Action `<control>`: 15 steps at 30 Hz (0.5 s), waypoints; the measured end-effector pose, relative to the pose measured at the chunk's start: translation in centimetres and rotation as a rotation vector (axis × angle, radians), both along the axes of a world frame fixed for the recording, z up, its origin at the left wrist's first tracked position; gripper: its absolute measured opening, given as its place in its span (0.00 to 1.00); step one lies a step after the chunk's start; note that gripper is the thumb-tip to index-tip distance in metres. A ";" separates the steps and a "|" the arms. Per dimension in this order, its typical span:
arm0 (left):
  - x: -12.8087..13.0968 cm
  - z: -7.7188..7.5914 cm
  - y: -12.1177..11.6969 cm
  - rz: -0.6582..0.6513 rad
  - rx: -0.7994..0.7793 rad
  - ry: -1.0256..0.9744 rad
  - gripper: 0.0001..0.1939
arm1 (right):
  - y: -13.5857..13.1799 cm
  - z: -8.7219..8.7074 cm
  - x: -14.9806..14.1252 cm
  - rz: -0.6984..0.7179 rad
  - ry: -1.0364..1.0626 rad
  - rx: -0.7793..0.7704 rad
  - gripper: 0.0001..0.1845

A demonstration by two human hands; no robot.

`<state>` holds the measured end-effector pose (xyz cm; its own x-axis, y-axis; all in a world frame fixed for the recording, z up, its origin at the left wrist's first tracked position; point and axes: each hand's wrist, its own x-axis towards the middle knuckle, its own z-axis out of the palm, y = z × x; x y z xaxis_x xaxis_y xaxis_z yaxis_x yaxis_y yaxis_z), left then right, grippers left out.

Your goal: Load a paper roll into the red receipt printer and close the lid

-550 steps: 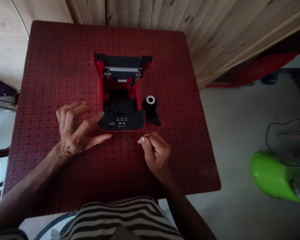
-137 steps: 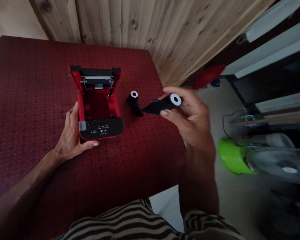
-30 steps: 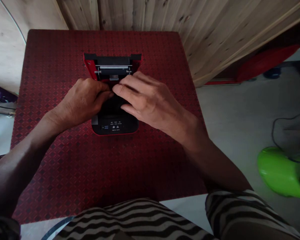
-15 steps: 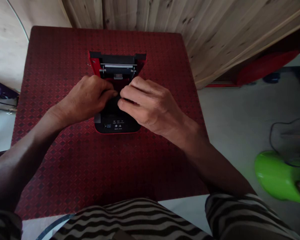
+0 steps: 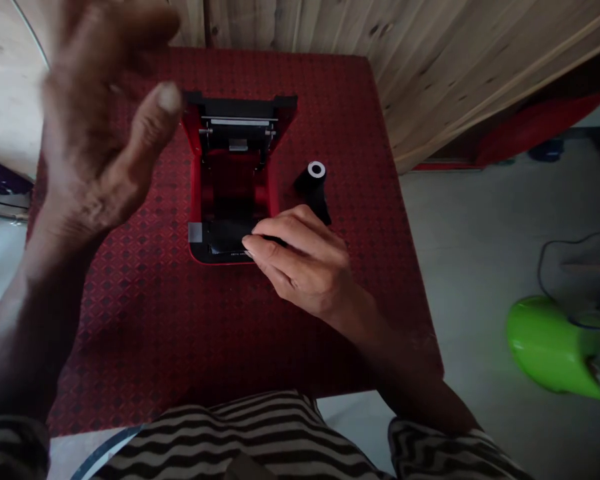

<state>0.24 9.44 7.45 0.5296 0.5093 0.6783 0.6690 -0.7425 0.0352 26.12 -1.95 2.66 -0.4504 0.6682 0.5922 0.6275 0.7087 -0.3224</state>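
your right hand (image 5: 303, 263) pinches a flat black paper-like strip (image 5: 227, 235) lying leftward over an open red-and-black plastic printer (image 5: 240, 107), your spread left hand (image 5: 100, 127) raised farther off.

Your counter (image 5: 145, 307) is covered in red with a pattern of small dark diamonds. Behind its far edge you have a wall of upright wooden planks (image 5: 330, 27), pale and knotty, and behind its far left corner a smoother pale panel (image 5: 5, 120) with a thin cord (image 5: 32, 32) running down it. Left of the counter you can see a dark purple object (image 5: 0, 179), cut off by the view. To the counter's right spreads the pale grey floor (image 5: 455, 267), with a rounded bright green container (image 5: 537, 347) well apart from the counter and a dark cable (image 5: 539, 263) curving beside it. Beyond the counter's far right side is a blurred red object (image 5: 540, 130), too dim to name.
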 end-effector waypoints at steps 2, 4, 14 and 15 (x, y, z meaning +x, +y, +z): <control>1.1 -0.1 0.4 -0.126 -0.316 -0.049 0.41 | -0.3 -0.2 -0.1 -0.016 0.002 0.003 0.12; 1.9 0.0 -0.2 -0.165 -0.456 -0.111 0.35 | -0.5 -0.4 0.0 -0.028 -0.007 0.029 0.12; 0.3 -3.5 -5.1 -0.234 -0.468 -0.080 0.18 | -1.4 -0.4 -0.2 -0.098 -0.078 0.087 0.12; 0.3 -3.9 -5.3 -0.228 -0.452 -0.076 0.17 | -1.4 -0.3 -0.2 -0.099 -0.082 0.075 0.12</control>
<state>0.54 4.17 3.56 0.6191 0.6380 0.4578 0.4752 -0.7685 0.4284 25.89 -3.36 2.35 -0.4336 0.6670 0.6059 0.7178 0.6622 -0.2152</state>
